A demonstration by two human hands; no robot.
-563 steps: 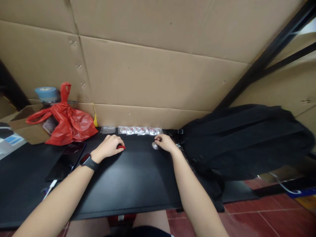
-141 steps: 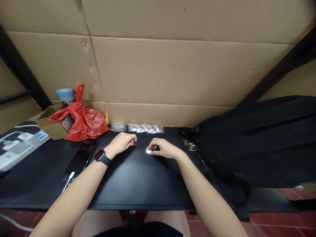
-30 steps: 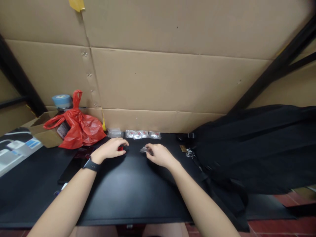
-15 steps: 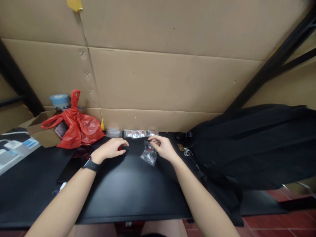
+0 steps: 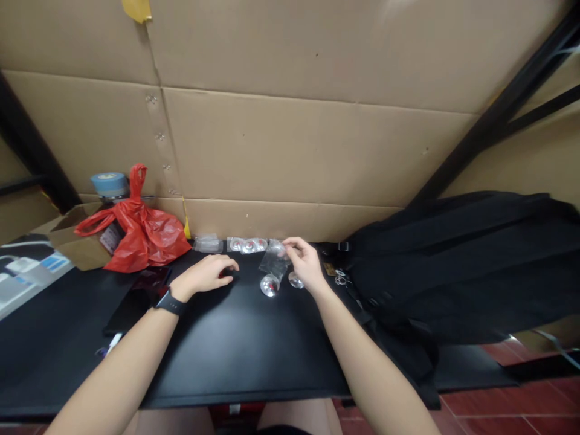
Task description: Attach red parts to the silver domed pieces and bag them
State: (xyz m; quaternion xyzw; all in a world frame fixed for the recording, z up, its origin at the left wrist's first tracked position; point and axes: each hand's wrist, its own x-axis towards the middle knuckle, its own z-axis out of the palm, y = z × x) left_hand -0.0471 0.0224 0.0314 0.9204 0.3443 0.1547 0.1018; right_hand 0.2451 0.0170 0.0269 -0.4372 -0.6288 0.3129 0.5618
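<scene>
Since half a second ago, one shiny disc (image 5: pixel 268 286) and a second disc (image 5: pixel 295 280) have come into view on the black table (image 5: pixel 244 350), just below the clear bag (image 5: pixel 273 262). Your right hand (image 5: pixel 305 264) pinches this bag near its upper end and partly hides the second disc. Your left hand (image 5: pixel 203 276) has thumb and fingertips apart; whether its curled fingers keep something, I cannot tell. Emptying the bag seems to be the step now; next would call for lifting it gently, without pushing the discs.

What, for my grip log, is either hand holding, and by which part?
Right hand: a clear plastic bag, by its upper end. Left hand: cannot be told.
</scene>
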